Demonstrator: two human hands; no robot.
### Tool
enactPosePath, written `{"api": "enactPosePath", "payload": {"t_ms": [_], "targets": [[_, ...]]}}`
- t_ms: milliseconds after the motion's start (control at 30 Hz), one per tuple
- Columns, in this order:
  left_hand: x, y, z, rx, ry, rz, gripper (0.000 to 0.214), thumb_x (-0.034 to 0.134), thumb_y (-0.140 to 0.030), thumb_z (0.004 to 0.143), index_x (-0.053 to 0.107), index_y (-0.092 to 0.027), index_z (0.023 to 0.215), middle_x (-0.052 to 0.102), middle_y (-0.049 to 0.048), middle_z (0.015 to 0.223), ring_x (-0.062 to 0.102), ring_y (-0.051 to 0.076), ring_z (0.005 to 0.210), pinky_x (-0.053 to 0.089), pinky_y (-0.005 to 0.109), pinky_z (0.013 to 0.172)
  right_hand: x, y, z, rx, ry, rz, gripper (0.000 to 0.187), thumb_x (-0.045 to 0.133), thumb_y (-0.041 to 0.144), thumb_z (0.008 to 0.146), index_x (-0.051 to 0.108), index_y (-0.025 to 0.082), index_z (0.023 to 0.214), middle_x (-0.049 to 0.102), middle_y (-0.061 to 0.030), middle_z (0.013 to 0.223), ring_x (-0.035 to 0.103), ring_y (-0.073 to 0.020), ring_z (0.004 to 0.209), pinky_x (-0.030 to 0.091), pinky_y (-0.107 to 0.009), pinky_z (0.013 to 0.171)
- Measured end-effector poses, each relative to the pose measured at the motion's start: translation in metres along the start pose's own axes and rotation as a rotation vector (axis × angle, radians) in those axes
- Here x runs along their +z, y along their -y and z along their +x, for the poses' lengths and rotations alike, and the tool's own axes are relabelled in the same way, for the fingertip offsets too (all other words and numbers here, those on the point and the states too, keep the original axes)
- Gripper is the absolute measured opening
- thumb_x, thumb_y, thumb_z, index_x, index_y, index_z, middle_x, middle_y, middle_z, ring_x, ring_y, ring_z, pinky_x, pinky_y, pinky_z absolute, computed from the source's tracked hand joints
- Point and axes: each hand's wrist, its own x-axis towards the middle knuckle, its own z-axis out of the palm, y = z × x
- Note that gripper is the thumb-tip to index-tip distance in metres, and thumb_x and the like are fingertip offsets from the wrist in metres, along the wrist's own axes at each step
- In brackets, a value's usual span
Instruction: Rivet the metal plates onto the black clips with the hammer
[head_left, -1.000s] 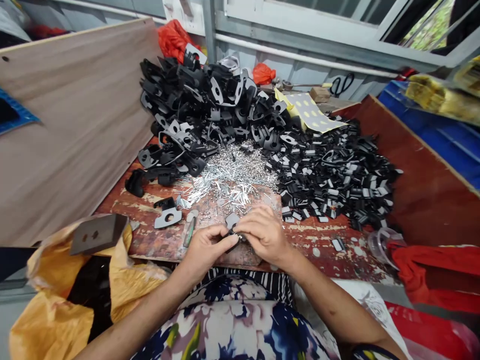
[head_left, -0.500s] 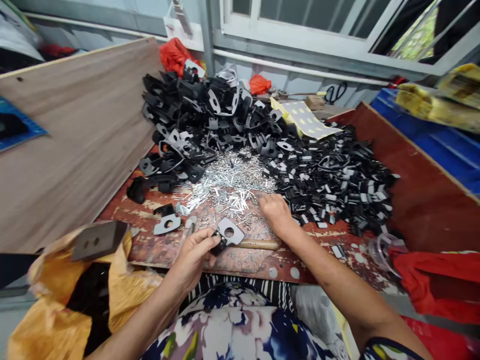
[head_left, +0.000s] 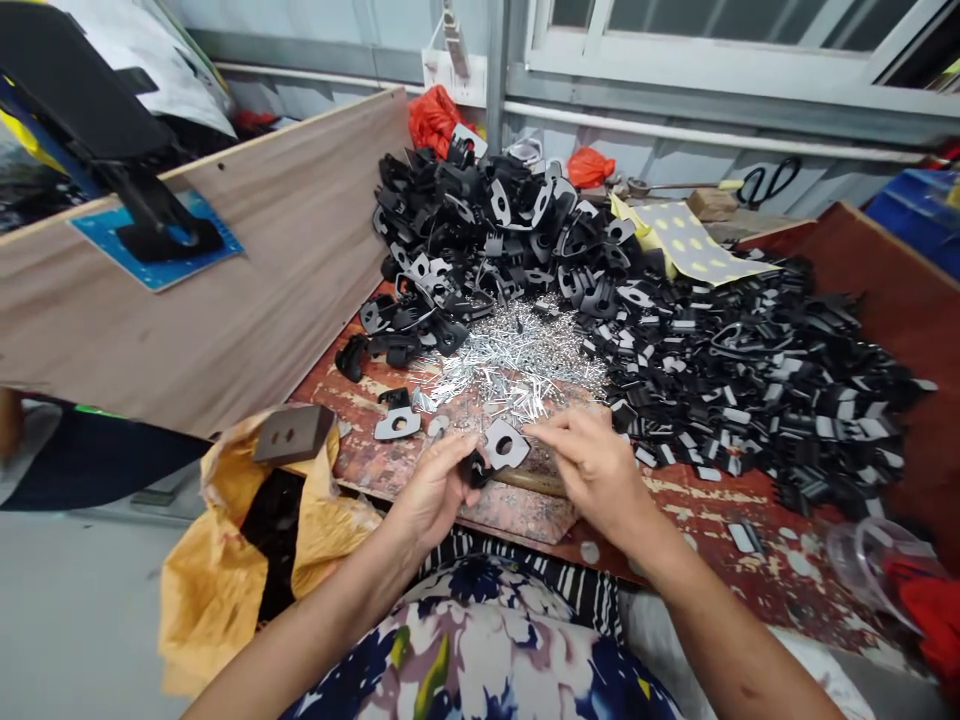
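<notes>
My left hand [head_left: 441, 482] grips a black plastic clip part with a grey plate [head_left: 517, 449] that has a round hole through it. Beside that plate is my right hand [head_left: 596, 468], thumb and forefinger pinched together; whatever sits between their tips is too small to make out. Under the hands lies a wooden handle [head_left: 546, 481], partly covered. A similar clip part [head_left: 398, 424] rests on the worn red tabletop [head_left: 675, 500] to the left. Just beyond the hands spreads a heap of thin silver pins [head_left: 517, 350].
Large black clip parts [head_left: 450, 215] are piled at the back left, smaller black pieces [head_left: 720, 370] at the right. Wooden boards [head_left: 285, 240] wall the left side. A yellow sack [head_left: 217, 560] with a brown block [head_left: 294, 433] stands left. A clear plastic tub [head_left: 862, 560] sits right.
My right hand has come from the edge of the pin heap to the clip part in my left hand. The view has swung left.
</notes>
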Motion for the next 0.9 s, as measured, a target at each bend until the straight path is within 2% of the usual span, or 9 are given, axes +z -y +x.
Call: {"api": "enactPosePath", "payload": {"t_ms": [100, 300, 400, 533, 633, 733, 800, 900], "targets": [[-0.001, 0.002, 0.001, 0.015, 0.023, -0.029, 0.03, 0.09, -0.037, 0.07, 0.072, -0.015, 0.077, 0.067, 0.0019, 0.073, 0.055, 0.011, 0.057, 0.048, 0.02, 0.04, 0.014, 0.026, 0.005, -0.054, 0.017, 0.059, 0.025, 0.052, 0.01, 0.1, 0.072, 0.019, 0.114, 0.067, -0.0045, 0.091, 0.062, -0.0162, 0.086, 0.053, -0.032, 0.076], [-0.003, 0.005, -0.001, 0.029, 0.018, -0.087, 0.027, 0.091, -0.032, 0.069, 0.072, -0.015, 0.077, 0.064, 0.0002, 0.073, 0.056, 0.012, 0.06, 0.054, 0.022, 0.043, 0.035, 0.026, 0.004, -0.111, 0.051, 0.022, 0.025, 0.048, 0.011, 0.101, 0.072, 0.018, 0.103, 0.066, -0.0051, 0.087, 0.058, -0.0169, 0.083, 0.051, -0.032, 0.074], [-0.004, 0.008, -0.003, 0.023, -0.004, -0.075, 0.028, 0.092, -0.033, 0.068, 0.072, -0.015, 0.078, 0.062, -0.0007, 0.073, 0.055, 0.011, 0.059, 0.054, 0.022, 0.042, 0.036, 0.031, 0.004, -0.133, 0.078, -0.111, 0.025, 0.048, 0.01, 0.1, 0.071, 0.016, 0.095, 0.063, -0.0059, 0.084, 0.054, -0.0183, 0.083, 0.048, -0.032, 0.073], [-0.002, 0.013, -0.002, 0.073, -0.066, -0.08, 0.028, 0.093, -0.03, 0.064, 0.072, -0.015, 0.074, 0.063, -0.0026, 0.071, 0.056, 0.009, 0.059, 0.053, 0.018, 0.048, 0.037, 0.048, 0.009, -0.336, 0.058, -0.43, 0.027, 0.051, 0.011, 0.099, 0.067, 0.016, 0.078, 0.057, -0.0045, 0.072, 0.048, -0.0186, 0.073, 0.046, -0.035, 0.073], [0.003, 0.015, -0.001, 0.136, -0.122, -0.106, 0.028, 0.094, -0.026, 0.058, 0.07, -0.015, 0.07, 0.066, -0.0021, 0.071, 0.057, 0.008, 0.062, 0.053, 0.015, 0.056, 0.045, 0.057, 0.013, -0.48, -0.008, -0.583, 0.024, 0.054, 0.007, 0.095, 0.067, 0.016, 0.077, 0.057, -0.0031, 0.07, 0.047, -0.0174, 0.068, 0.047, -0.036, 0.075], [0.008, 0.018, -0.001, 0.146, -0.135, -0.073, 0.026, 0.091, -0.025, 0.059, 0.069, -0.016, 0.069, 0.066, -0.0006, 0.072, 0.057, 0.01, 0.062, 0.053, 0.017, 0.056, 0.054, 0.058, 0.013, -0.566, -0.074, -0.635, 0.022, 0.054, 0.007, 0.094, 0.068, 0.016, 0.08, 0.062, -0.004, 0.073, 0.052, -0.0178, 0.071, 0.048, -0.037, 0.082], [0.008, 0.02, -0.001, 0.152, -0.119, -0.064, 0.026, 0.09, -0.024, 0.06, 0.066, -0.017, 0.068, 0.062, -0.0017, 0.069, 0.054, 0.01, 0.06, 0.051, 0.017, 0.053, 0.058, 0.056, 0.012, -0.557, -0.076, -0.616, 0.022, 0.055, 0.007, 0.094, 0.068, 0.016, 0.079, 0.062, -0.004, 0.073, 0.052, -0.0176, 0.072, 0.048, -0.037, 0.081], [0.008, 0.02, -0.003, 0.162, -0.09, -0.052, 0.029, 0.089, -0.024, 0.061, 0.061, -0.017, 0.068, 0.056, -0.0042, 0.067, 0.049, 0.008, 0.058, 0.047, 0.016, 0.051, 0.058, 0.052, 0.01, -0.483, -0.074, -0.553, 0.022, 0.057, 0.007, 0.093, 0.064, 0.016, 0.075, 0.058, -0.0031, 0.07, 0.049, -0.0171, 0.07, 0.044, -0.034, 0.071]]}}
